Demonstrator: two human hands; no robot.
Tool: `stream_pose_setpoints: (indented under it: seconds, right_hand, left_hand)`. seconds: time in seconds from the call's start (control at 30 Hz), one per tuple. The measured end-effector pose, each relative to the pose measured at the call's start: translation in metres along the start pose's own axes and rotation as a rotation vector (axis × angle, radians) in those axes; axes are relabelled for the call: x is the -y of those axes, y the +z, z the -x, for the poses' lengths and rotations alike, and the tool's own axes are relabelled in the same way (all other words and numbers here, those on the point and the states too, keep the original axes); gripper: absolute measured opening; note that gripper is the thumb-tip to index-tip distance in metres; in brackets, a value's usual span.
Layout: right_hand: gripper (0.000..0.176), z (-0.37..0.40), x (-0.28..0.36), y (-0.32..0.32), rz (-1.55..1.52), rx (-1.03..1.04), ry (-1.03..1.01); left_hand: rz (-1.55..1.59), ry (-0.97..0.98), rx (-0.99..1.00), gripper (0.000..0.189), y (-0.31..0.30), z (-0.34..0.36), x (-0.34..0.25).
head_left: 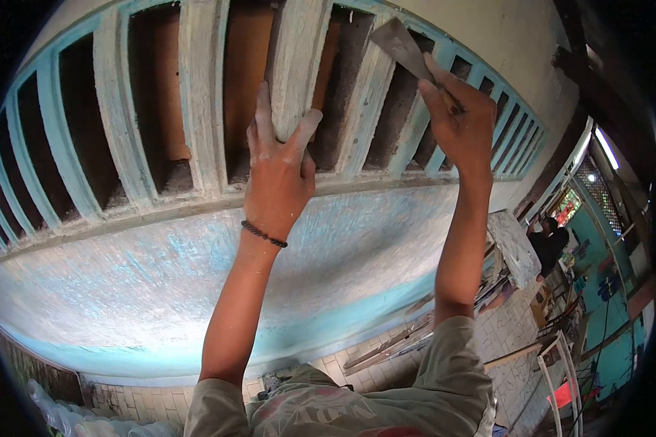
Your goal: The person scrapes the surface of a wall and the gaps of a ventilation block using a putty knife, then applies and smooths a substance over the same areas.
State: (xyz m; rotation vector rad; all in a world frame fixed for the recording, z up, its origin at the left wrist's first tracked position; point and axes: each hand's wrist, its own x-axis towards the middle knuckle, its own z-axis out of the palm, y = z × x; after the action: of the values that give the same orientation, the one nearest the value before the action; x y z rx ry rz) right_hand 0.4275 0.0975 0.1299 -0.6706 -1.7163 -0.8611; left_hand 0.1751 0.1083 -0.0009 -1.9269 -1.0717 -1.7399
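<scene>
My right hand [461, 120] is closed around the handle of a putty knife [399, 45]. Its broad, whitish-smeared blade points up and left, overlapping the top of a slat. Further left, my left hand [278, 164] grips a pale wooden slat [297, 65] low down, with fingers at its left side and the thumb at its right. White dust coats those fingertips, and a dark beaded bracelet is on the wrist. The slats belong to a long wall vent, some worn to pale bare patches, others still light blue [51, 124].
Below the vent runs a wall [160, 284] with patchy white and blue paint. A tiled floor [342, 360] lies beneath it, with long wooden strips [393, 346] along it. At right, another person [549, 244] is near a board [514, 247]. Clear plastic items [73, 415] sit at lower left.
</scene>
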Motion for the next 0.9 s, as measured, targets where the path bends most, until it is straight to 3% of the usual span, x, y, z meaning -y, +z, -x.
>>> stream_pose_setpoints:
  seconds: [0.1, 0.37, 0.47, 0.8, 0.9]
  right_hand:
    - [0.035, -0.019, -0.007, 0.001, 0.112, 0.049, -0.151]
    - [0.034, -0.047, -0.028, -0.018, 0.200, 0.186, -0.294]
    - [0.035, -0.063, -0.021, -0.007, 0.050, 0.133, -0.454]
    - [0.039, -0.057, 0.003, -0.024, 0.340, 0.222, -0.332]
    - [0.035, -0.055, -0.010, -0.029, 0.358, 0.147, -0.439]
  left_hand:
    - [0.033, -0.024, 0.012, 0.076, -0.002, 0.000, -0.003]
    - [-0.048, -0.020, 0.000, 0.073, -0.002, -0.001, -0.004]
    - [-0.031, -0.041, 0.013, 0.072, -0.003, -0.001, -0.007]
    - [-0.078, -0.032, 0.028, 0.068, -0.003, -0.003, -0.006]
    - [-0.093, 0.003, 0.009, 0.068, -0.004, -0.005, -0.003]
